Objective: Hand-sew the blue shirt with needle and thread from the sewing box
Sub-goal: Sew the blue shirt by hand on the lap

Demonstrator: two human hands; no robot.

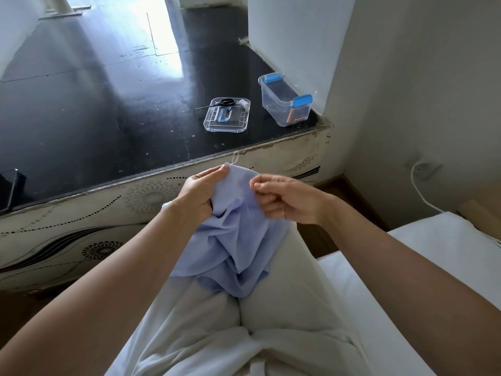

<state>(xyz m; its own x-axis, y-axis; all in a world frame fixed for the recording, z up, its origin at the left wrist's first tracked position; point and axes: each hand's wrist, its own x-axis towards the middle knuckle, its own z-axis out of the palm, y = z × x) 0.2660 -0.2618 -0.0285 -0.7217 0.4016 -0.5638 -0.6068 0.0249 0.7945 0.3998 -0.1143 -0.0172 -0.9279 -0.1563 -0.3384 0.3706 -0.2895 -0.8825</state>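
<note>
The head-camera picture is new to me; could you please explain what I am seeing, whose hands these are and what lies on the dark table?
There is no machine. A person wears one camera on the head, which looks down at their own hands and lap. The left hand grips a bunched edge of the blue shirt, which drapes onto the lap. The right hand has its fingers curled and pinched beside the cloth; any needle is too small to see. A pale thread loops above the shirt. On the dark table lies a clear lid carrying scissors and a white spool, beside the open clear box.
</note>
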